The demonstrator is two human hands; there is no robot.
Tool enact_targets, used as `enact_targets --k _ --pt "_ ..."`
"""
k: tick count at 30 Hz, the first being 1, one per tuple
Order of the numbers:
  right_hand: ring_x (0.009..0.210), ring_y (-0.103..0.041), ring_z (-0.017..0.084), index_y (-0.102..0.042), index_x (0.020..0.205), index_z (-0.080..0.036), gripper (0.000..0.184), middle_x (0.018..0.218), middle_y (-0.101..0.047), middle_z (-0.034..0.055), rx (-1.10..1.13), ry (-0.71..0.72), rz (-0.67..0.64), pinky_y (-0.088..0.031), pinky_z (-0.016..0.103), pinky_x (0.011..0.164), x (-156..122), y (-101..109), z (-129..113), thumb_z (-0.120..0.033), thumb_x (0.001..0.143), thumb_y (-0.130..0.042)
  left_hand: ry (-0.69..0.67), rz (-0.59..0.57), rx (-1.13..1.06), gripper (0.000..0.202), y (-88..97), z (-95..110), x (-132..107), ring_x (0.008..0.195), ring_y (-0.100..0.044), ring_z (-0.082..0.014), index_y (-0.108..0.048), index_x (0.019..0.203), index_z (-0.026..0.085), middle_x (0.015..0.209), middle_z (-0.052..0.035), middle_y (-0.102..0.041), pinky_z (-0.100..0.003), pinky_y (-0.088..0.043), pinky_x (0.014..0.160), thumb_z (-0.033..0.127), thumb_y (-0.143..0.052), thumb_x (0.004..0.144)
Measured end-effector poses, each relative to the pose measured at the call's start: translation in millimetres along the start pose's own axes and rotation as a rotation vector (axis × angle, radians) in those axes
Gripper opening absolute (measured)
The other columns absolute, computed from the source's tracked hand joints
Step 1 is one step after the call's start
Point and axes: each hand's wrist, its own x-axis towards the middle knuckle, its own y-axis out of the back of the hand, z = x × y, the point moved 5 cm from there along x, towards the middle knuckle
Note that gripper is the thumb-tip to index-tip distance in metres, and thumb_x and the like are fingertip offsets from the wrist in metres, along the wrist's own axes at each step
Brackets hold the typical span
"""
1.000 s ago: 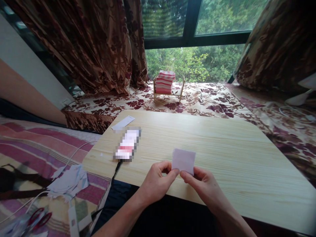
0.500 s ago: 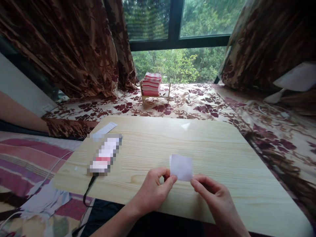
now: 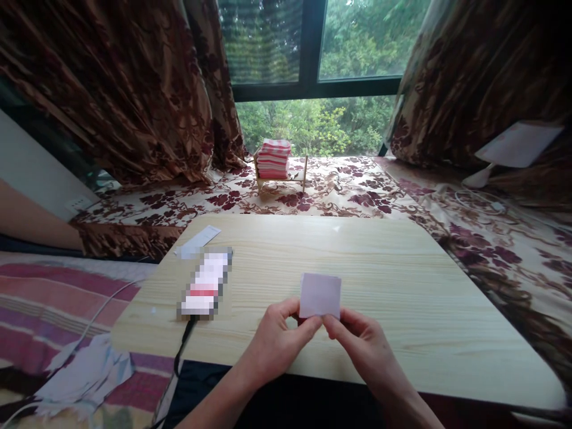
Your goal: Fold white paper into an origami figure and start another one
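Just above the near part of the wooden table (image 3: 402,286), a small, nearly square piece of folded white paper (image 3: 320,295) is held upright. A second edge shows along its top left, so it has more than one layer. My left hand (image 3: 281,339) pinches its lower left part between thumb and fingers. At the lower right, my right hand (image 3: 357,342) pinches it as well. The two thumbs lie close together at the bottom edge, with the other fingers behind the paper.
A blurred-out phone-like device (image 3: 208,283) with a black cable (image 3: 184,342) lies on the table's left, near a white paper strip (image 3: 201,238). Crumpled paper (image 3: 89,369) rests on the striped bedding. Beyond stand a small rack of folded pink-striped cloths (image 3: 273,159) and a lamp (image 3: 518,144).
My right hand has moved left, bringing its thumb close to the left thumb at the paper's bottom edge. The paper now stands straighter. The camera view has shifted slightly.
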Motion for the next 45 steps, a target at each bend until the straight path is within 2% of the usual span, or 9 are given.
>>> enact_targets --k 8,13,16,21,23,25,29,38,45 --pt "0.068 -0.06 0.02 -0.07 0.07 -0.018 0.032 0.064 -0.066 0.0029 -0.04 -0.004 0.088 -0.049 0.027 0.064 3.6 6.2 2.4 -0.049 0.074 -0.066 0.117 0.292 -0.056 0.023 71.6 -38.1 -13.5 0.059 -0.045 -0.0115 -0.058 0.059 0.015 0.055 0.0029 -0.049 -0.023 -0.035 0.06 0.029 -0.057 0.077" --pt "0.077 -0.061 0.021 -0.072 0.086 -0.017 0.032 0.078 -0.069 0.0049 -0.114 0.004 -0.069 -0.048 0.029 0.071 3.7 -9.2 4.1 -0.047 0.078 -0.063 0.103 -0.006 -0.153 0.027 30.7 -29.4 -3.1 0.06 -0.046 -0.0113 -0.06 0.062 0.014 0.059 0.0017 -0.052 -0.022 -0.034 0.057 0.033 -0.055 0.08" --pt "0.073 -0.059 0.019 -0.071 0.081 -0.018 0.031 0.074 -0.067 0.0035 -0.153 0.028 -0.096 -0.047 0.028 0.069 4.6 -7.6 5.9 -0.047 0.079 -0.061 0.064 0.039 -0.181 0.03 15.3 -23.4 2.7 0.055 -0.039 -0.0092 -0.056 0.058 0.014 0.056 0.0033 -0.045 -0.022 -0.03 0.053 0.035 -0.055 0.08" --pt "0.063 -0.056 0.016 -0.068 0.066 -0.018 0.033 0.063 -0.062 0.0008 -0.199 -0.016 0.213 -0.046 0.024 0.059 7.2 51.9 11.2 -0.051 0.071 -0.066 0.07 0.193 -0.105 0.034 38.4 -26.9 7.4 0.056 -0.042 -0.0105 -0.055 0.053 0.014 0.053 0.0023 -0.047 -0.023 -0.032 0.054 0.036 -0.058 0.08" --pt "0.064 -0.056 0.016 -0.066 0.06 -0.019 0.033 0.062 -0.061 0.001 -0.229 -0.033 0.216 -0.047 0.023 0.059 8.6 60.8 10.1 -0.051 0.068 -0.068 0.053 0.114 -0.098 0.025 36.9 -22.6 8.2 0.063 -0.049 -0.0132 -0.064 0.065 0.014 0.062 -0.0001 -0.057 -0.024 -0.036 0.061 0.033 -0.059 0.08" --pt "0.069 -0.06 0.018 -0.071 0.074 -0.02 0.031 0.072 -0.068 0.003 -0.148 -0.02 0.115 -0.05 0.026 0.064 11.0 50.9 6.7 -0.05 0.069 -0.068 0.032 -0.007 -0.125 0.022 24.4 -15.6 8.1 0.074 -0.054 -0.0165 -0.069 0.074 0.013 0.072 -0.0026 -0.064 -0.025 -0.039 0.07 0.031 -0.059 0.081" --pt "0.073 -0.063 0.019 -0.072 0.095 -0.019 0.035 0.083 -0.072 0.0061 -0.008 -0.021 -0.072 -0.051 0.026 0.062 13.9 15.7 0.8 -0.047 0.075 -0.066 0.094 -0.077 -0.15 0.028 1.5 -10.3 8.2 0.062 -0.05 -0.0132 -0.068 0.066 0.013 0.061 -0.0013 -0.059 -0.023 -0.036 0.059 0.032 -0.056 0.082" --pt "0.079 -0.064 0.019 -0.071 0.099 -0.019 0.032 0.086 -0.072 0.006 0.114 -0.013 -0.093 -0.053 0.028 0.069 12.2 10.2 -0.9 -0.041 0.076 -0.068 0.174 -0.088 -0.262 0.026 3.0 -14.5 11.0 0.061 -0.049 -0.0119 -0.067 0.067 0.011 0.063 -0.0014 -0.057 -0.022 -0.037 0.058 0.031 -0.056 0.079" --pt "0.065 -0.059 0.014 -0.072 0.095 -0.02 0.031 0.074 -0.068 0.0023 0.071 -0.01 -0.075 -0.048 0.023 0.055 11.5 6.6 -6.8 -0.043 0.075 -0.067 0.218 -0.089 -0.324 0.023 4.6 -12.8 8.3 0.061 -0.049 -0.0122 -0.068 0.069 0.012 0.062 -0.0012 -0.057 -0.023 -0.039 0.058 0.03 -0.056 0.075"
